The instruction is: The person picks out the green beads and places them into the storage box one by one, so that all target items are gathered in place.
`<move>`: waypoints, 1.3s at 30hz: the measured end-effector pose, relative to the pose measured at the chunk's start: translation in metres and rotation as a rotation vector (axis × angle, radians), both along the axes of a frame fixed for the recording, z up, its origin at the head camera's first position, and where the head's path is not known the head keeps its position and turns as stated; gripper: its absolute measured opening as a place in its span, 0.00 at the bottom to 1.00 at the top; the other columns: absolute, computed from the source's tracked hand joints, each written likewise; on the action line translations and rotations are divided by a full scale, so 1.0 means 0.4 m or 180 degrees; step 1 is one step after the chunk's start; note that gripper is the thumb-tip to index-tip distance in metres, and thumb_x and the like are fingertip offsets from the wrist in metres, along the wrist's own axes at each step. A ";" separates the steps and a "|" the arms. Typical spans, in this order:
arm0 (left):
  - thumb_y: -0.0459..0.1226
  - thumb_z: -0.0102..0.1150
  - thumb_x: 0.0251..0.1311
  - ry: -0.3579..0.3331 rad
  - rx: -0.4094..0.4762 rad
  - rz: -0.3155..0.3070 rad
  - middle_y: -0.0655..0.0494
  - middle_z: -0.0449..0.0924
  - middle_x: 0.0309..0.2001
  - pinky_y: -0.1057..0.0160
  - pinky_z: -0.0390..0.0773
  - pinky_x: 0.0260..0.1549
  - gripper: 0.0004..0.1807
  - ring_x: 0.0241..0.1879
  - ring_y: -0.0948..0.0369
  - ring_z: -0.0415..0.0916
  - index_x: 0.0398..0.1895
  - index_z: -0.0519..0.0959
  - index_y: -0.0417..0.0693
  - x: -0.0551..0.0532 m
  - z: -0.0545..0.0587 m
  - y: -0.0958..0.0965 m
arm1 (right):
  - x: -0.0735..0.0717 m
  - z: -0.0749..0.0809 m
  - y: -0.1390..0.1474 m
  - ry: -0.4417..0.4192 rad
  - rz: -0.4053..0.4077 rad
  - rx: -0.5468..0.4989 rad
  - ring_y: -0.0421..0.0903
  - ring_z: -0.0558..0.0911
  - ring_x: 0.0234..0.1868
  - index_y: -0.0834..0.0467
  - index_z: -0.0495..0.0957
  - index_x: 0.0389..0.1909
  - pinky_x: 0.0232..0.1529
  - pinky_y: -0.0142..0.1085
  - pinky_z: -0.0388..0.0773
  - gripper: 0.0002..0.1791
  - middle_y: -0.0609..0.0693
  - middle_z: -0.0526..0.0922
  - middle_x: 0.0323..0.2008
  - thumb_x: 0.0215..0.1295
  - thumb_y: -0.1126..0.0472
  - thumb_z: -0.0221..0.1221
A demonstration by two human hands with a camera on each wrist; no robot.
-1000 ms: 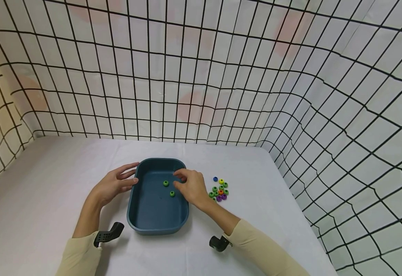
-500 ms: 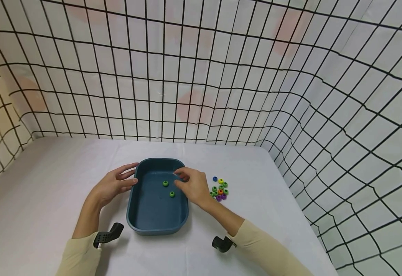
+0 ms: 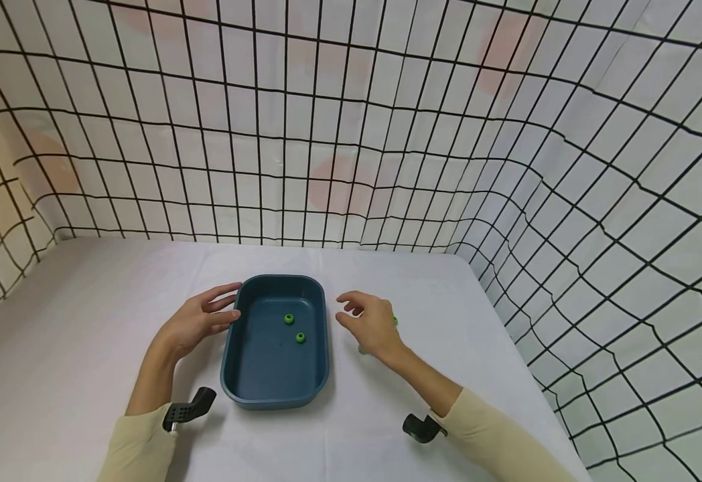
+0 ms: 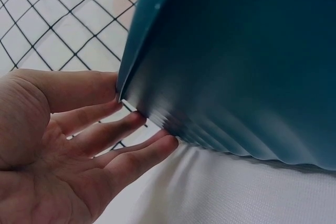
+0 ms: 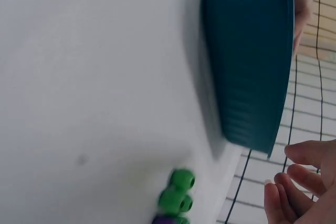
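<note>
A blue rectangular tray (image 3: 274,361) stands on the white cloth. Two green beads, a farther bead (image 3: 289,319) and a nearer bead (image 3: 300,338), lie inside it. My left hand (image 3: 197,321) touches the tray's left side, fingers extended; the left wrist view shows thumb and fingertips (image 4: 169,142) along its rim and wall. To the right of the tray, my right hand (image 3: 370,324) is held above the cloth with loosely bent fingers and nothing between them. It hides most of the bead pile; green beads (image 5: 172,201) and a purple bead (image 5: 165,220) show in the right wrist view.
Black netting (image 3: 285,144) over white sheeting rises behind the table and along both sides. Black wrist cameras sit at the left cuff (image 3: 189,408) and right cuff (image 3: 421,428). White cloth (image 3: 327,442) covers the table.
My right hand has moved from over the tray's right rim to the right, now covering most of the bead pile. The left hand and both beads in the tray stay put.
</note>
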State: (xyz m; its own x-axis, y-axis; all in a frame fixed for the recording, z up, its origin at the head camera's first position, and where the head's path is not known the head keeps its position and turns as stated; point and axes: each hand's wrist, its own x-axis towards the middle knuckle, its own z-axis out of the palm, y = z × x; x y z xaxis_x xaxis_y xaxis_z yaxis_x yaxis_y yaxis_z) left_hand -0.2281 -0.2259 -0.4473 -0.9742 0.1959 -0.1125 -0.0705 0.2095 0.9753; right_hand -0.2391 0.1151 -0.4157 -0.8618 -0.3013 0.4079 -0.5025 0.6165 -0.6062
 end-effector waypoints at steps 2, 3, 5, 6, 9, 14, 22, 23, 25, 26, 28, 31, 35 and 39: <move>0.36 0.61 0.69 0.0004 0.0011 -0.0011 0.35 0.55 0.78 0.44 0.72 0.64 0.39 0.73 0.38 0.63 0.80 0.56 0.48 0.000 -0.001 0.000 | 0.003 -0.001 0.021 0.0000 -0.0058 0.0010 0.49 0.86 0.35 0.58 0.87 0.44 0.37 0.39 0.83 0.12 0.54 0.89 0.33 0.58 0.66 0.68; 0.36 0.61 0.69 0.0006 0.0016 -0.0022 0.35 0.54 0.78 0.44 0.72 0.64 0.39 0.73 0.38 0.63 0.80 0.56 0.47 0.000 -0.002 0.000 | 0.006 -0.001 0.033 -0.0031 -0.0077 0.0009 0.49 0.85 0.35 0.58 0.87 0.44 0.38 0.40 0.82 0.12 0.54 0.89 0.33 0.58 0.65 0.69; 0.36 0.61 0.69 0.0008 0.0020 -0.0032 0.35 0.54 0.78 0.44 0.72 0.64 0.39 0.73 0.38 0.63 0.80 0.56 0.47 0.000 -0.002 0.000 | 0.010 -0.006 0.055 -0.0067 -0.0136 0.0028 0.48 0.85 0.35 0.57 0.87 0.44 0.37 0.39 0.82 0.12 0.52 0.89 0.33 0.58 0.65 0.69; 0.36 0.61 0.69 0.0008 0.0020 -0.0027 0.35 0.55 0.78 0.45 0.72 0.64 0.39 0.73 0.38 0.63 0.80 0.56 0.47 0.001 -0.002 0.000 | 0.013 -0.009 0.065 -0.0099 -0.0162 0.0031 0.47 0.85 0.35 0.57 0.87 0.45 0.37 0.39 0.82 0.12 0.52 0.89 0.33 0.58 0.65 0.69; 0.35 0.61 0.69 0.0004 0.0027 -0.0009 0.35 0.55 0.78 0.45 0.73 0.64 0.39 0.72 0.38 0.64 0.80 0.57 0.47 0.000 -0.001 0.000 | 0.018 -0.018 0.098 -0.0164 -0.0235 0.0052 0.47 0.85 0.35 0.57 0.87 0.45 0.38 0.39 0.82 0.13 0.52 0.89 0.34 0.58 0.66 0.69; 0.35 0.61 0.69 0.0003 0.0014 0.0011 0.35 0.55 0.78 0.45 0.73 0.63 0.38 0.72 0.38 0.64 0.80 0.57 0.47 0.000 0.000 0.000 | 0.020 -0.029 0.146 -0.0269 -0.0380 0.0073 0.49 0.85 0.37 0.58 0.88 0.44 0.42 0.42 0.81 0.13 0.54 0.89 0.36 0.56 0.67 0.68; 0.35 0.60 0.69 0.0002 0.0020 -0.0001 0.35 0.54 0.78 0.44 0.72 0.64 0.39 0.73 0.38 0.63 0.80 0.56 0.47 0.003 -0.001 0.001 | 0.016 -0.042 0.200 -0.0363 -0.0570 0.0232 0.52 0.85 0.39 0.61 0.87 0.44 0.43 0.44 0.81 0.14 0.56 0.89 0.36 0.56 0.66 0.71; 0.35 0.61 0.69 -0.0004 0.0024 0.0008 0.35 0.55 0.78 0.44 0.72 0.64 0.39 0.73 0.38 0.64 0.80 0.56 0.47 0.002 -0.001 0.001 | 0.015 -0.046 0.204 -0.0371 -0.0576 0.0250 0.52 0.85 0.39 0.61 0.87 0.45 0.43 0.45 0.82 0.14 0.56 0.89 0.36 0.56 0.66 0.70; 0.35 0.61 0.69 -0.0010 0.0033 0.0008 0.35 0.54 0.78 0.45 0.72 0.64 0.39 0.73 0.38 0.63 0.80 0.56 0.47 0.002 -0.001 0.002 | 0.014 -0.053 0.212 -0.0388 -0.0605 0.0303 0.53 0.85 0.39 0.62 0.87 0.45 0.43 0.45 0.82 0.14 0.56 0.89 0.37 0.57 0.66 0.70; 0.35 0.61 0.69 -0.0017 0.0044 0.0004 0.35 0.54 0.78 0.44 0.72 0.64 0.39 0.73 0.38 0.63 0.80 0.56 0.47 0.001 -0.001 0.002 | 0.014 -0.056 0.216 -0.0394 -0.0612 0.0315 0.53 0.85 0.40 0.62 0.87 0.45 0.43 0.45 0.82 0.14 0.56 0.89 0.37 0.57 0.66 0.69; 0.35 0.61 0.69 -0.0032 0.0063 0.0001 0.36 0.54 0.78 0.44 0.72 0.64 0.39 0.73 0.39 0.63 0.80 0.56 0.47 0.001 -0.001 0.003 | 0.015 -0.062 0.221 -0.0410 -0.0642 0.0339 0.54 0.85 0.40 0.62 0.87 0.45 0.43 0.45 0.82 0.14 0.56 0.89 0.38 0.57 0.67 0.69; 0.35 0.61 0.69 -0.0044 0.0065 0.0012 0.36 0.55 0.78 0.44 0.72 0.64 0.39 0.73 0.39 0.63 0.80 0.56 0.48 0.002 -0.002 0.003 | 0.016 -0.069 0.227 -0.0424 -0.0690 0.0347 0.53 0.84 0.39 0.62 0.87 0.44 0.42 0.44 0.81 0.13 0.57 0.89 0.38 0.56 0.69 0.68; 0.35 0.61 0.69 -0.0025 0.0040 0.0023 0.36 0.55 0.78 0.44 0.72 0.64 0.39 0.73 0.38 0.63 0.80 0.56 0.47 0.003 -0.004 0.001 | 0.016 -0.079 0.232 -0.0479 -0.0757 0.0372 0.51 0.82 0.38 0.61 0.87 0.43 0.41 0.43 0.79 0.13 0.56 0.89 0.37 0.56 0.70 0.68; 0.35 0.61 0.69 -0.0023 0.0057 0.0019 0.36 0.54 0.78 0.44 0.71 0.64 0.39 0.73 0.38 0.63 0.80 0.56 0.47 0.004 -0.003 0.001 | 0.016 -0.090 0.235 -0.0571 -0.0794 0.0375 0.50 0.82 0.38 0.61 0.87 0.45 0.41 0.42 0.78 0.13 0.56 0.88 0.37 0.57 0.70 0.66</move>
State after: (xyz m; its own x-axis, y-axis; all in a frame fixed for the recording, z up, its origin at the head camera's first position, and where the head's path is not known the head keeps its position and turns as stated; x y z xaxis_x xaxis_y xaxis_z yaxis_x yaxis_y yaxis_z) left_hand -0.2267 -0.2257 -0.4486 -0.9745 0.1921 -0.1161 -0.0788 0.1916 0.9783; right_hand -0.2327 0.2093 -0.4519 -0.9700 -0.1079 0.2178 -0.2187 0.7782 -0.5887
